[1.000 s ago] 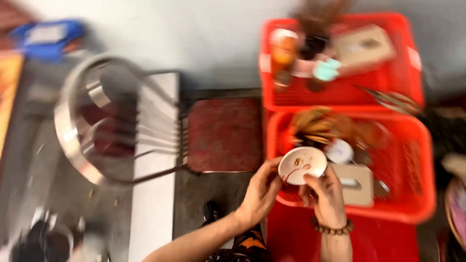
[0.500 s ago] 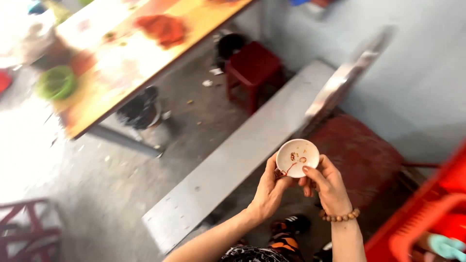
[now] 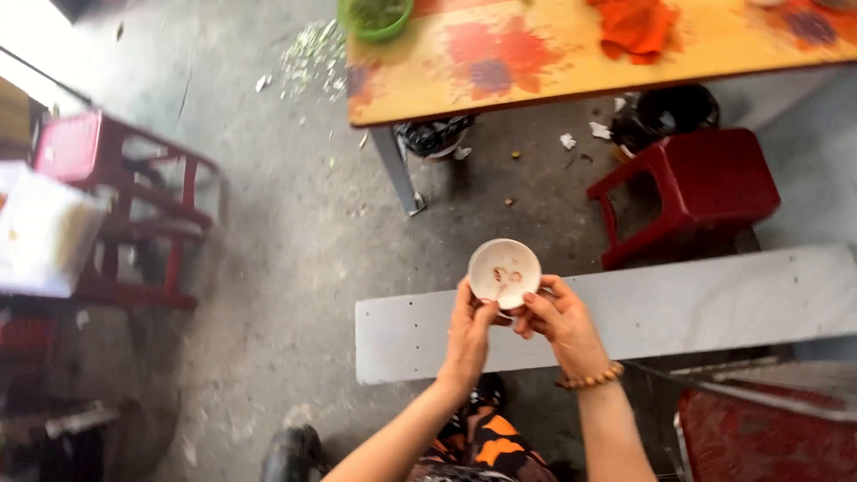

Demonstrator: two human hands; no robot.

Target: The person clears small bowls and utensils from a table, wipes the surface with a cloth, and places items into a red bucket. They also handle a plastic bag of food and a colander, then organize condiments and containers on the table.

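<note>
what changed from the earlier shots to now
The view has swung away from the red crates, past the grey bench, to the floor, a red stool and a patterned table. Nothing was taken hold of or let go. The small white bowl, with brownish residue inside, stays held in both the left hand and right hand, in front of the body as before.

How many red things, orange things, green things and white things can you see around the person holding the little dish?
Red: 2, stool, stool
Orange: 1, cloth
Green: 1, bowl
White: 2, small dish in both hands, box
Total: 6
</note>
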